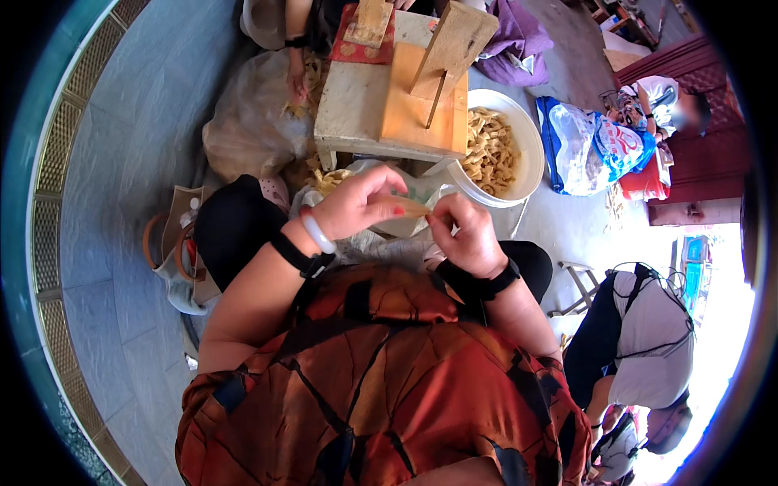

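A thin, pale tan strip [415, 208] stretches between my two hands, above my lap. My left hand [356, 206] holds its left end near the thumb, with the index finger raised apart; how the other fingers grip is hidden. The strip's right end is pinched between thumb and curled fingers of my right hand [468, 235]. Just beyond my hands stands a low whitish table [348, 113]. It carries an orange-brown wooden base [397, 109] with an upright board [454, 49] and a thin rod [436, 101]. Beside it, a white tub [531, 142] contains many curled tan strips [490, 154].
A clear plastic bag [251, 113] lies left of the table, where another person's hand [297, 81] reaches down. A handled bag [174, 243] stands by my left knee. Right of the tub are a blue-white sack [596, 146] and other people sitting. A purple bundle [515, 40] lies behind.
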`<act>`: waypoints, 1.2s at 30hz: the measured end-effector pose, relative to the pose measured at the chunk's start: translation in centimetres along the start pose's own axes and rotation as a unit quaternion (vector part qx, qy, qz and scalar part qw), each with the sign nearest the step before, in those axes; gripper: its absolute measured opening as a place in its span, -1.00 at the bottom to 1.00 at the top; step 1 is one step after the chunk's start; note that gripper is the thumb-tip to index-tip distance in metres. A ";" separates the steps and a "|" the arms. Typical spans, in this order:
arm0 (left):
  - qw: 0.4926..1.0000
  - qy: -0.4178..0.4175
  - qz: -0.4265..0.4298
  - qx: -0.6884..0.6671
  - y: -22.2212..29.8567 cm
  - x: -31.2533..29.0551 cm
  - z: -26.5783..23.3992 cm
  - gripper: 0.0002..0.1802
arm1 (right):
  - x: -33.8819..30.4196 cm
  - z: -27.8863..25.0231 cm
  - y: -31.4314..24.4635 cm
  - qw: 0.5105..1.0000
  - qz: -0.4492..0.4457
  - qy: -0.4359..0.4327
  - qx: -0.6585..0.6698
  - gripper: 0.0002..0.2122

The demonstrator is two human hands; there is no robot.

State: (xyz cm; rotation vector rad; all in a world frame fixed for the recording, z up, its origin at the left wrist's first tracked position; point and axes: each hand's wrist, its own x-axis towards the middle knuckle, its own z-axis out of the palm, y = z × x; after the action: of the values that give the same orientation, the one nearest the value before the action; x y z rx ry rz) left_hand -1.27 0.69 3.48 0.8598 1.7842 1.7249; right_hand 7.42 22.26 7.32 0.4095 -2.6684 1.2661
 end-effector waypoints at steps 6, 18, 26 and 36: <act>0.950 0.082 0.075 0.291 1.8 3.1 -1.3 -0.86 | 3.6 -1.6 0.6 0.997 0.019 0.045 -0.065 -0.88; 0.902 0.210 0.042 0.376 1.2 10.3 -3.0 -0.83 | 10.3 -3.5 9.1 0.961 0.009 0.128 -0.245 -0.90; 0.956 0.042 0.103 0.272 0.2 4.0 2.0 -0.88 | 2.9 -1.2 1.3 0.993 -0.104 -0.025 -0.046 -0.73; 0.983 -0.071 -0.041 0.165 -1.4 -0.3 2.8 -0.79 | -1.1 -0.7 2.1 0.987 -0.121 -0.032 -0.104 -0.85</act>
State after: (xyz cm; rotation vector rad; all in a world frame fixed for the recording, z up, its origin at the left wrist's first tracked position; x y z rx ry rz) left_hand 0.83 2.35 1.88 1.0014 2.0074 1.3012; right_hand 7.82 24.25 5.91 0.7266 -2.6666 0.9108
